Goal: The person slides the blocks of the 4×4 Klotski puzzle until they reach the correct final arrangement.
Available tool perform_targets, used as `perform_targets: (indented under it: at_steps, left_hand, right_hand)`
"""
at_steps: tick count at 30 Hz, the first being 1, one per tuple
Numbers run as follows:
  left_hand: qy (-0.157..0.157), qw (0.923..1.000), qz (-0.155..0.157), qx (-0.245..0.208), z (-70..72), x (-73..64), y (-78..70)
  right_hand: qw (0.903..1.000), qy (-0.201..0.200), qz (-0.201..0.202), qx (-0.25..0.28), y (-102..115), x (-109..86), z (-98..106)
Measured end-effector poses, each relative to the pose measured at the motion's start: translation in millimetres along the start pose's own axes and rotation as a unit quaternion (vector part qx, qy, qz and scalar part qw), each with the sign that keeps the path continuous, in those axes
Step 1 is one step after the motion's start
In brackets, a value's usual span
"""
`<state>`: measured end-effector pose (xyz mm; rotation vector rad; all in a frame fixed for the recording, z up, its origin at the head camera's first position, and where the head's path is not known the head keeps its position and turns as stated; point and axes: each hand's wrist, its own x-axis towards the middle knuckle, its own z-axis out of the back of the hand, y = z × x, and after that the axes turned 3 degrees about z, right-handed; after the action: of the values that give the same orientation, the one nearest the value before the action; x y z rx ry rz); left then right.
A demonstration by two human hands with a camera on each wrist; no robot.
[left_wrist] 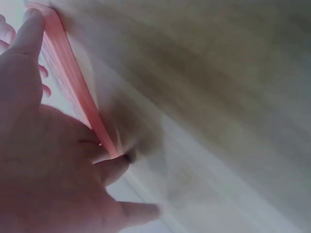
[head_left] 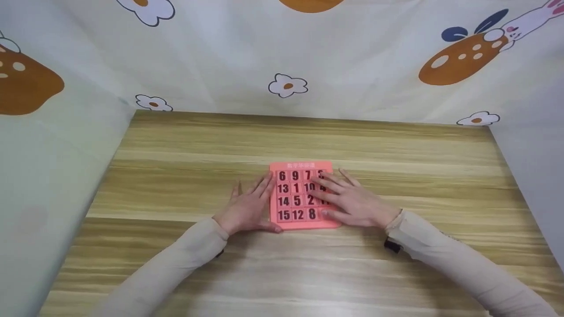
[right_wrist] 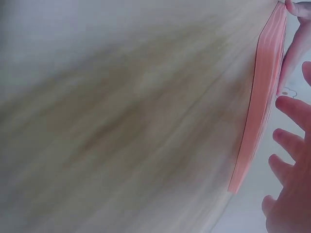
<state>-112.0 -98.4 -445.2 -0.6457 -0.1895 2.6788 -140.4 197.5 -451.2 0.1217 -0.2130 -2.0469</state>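
Observation:
A pink sliding number puzzle (head_left: 296, 194) lies flat on the wooden table, black numbers on its square tiles. My left hand (head_left: 247, 208) rests along its left side, fingers straight and spread, thumb at the near left corner. In the left wrist view, the left thumb (left_wrist: 30, 34) touches one corner of the pink frame (left_wrist: 73, 77). My right hand (head_left: 354, 200) reaches over the right columns with fingers spread, covering part of the tiles. The right wrist view shows the right fingertips (right_wrist: 286, 138) above the frame's edge (right_wrist: 257, 107); whether they touch tiles I cannot tell.
The wood-grain table (head_left: 198, 145) surrounds the puzzle. A pale cloth (head_left: 211, 57) printed with flowers and orange carrot shapes hangs behind it, and light side walls (head_left: 39, 176) flank it. Dark straps (head_left: 392, 245) show at the wrists.

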Motion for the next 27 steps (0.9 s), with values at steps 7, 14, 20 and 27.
perform_targets:
  at_steps: [7,14,20,27]
  left_hand:
    - [0.018,0.9997,0.011,0.014,2.2,1.8,-1.4]
    - [0.018,0.9993,0.014,0.028,5.4,0.9,-2.0]
    - [0.018,0.9992,0.017,0.033,5.0,0.5,-1.3]
    - [0.018,0.9993,0.014,0.031,2.4,2.2,-2.3]
  right_hand:
    - [0.9994,-0.035,0.002,-0.005,1,-10.4,-1]
    - [0.9975,-0.044,0.046,0.03,9,-24.7,-1]
    - [0.9981,-0.058,-0.001,0.023,5,-13.1,0]
    - [0.997,-0.07,-0.011,0.033,-1,-9.5,0]
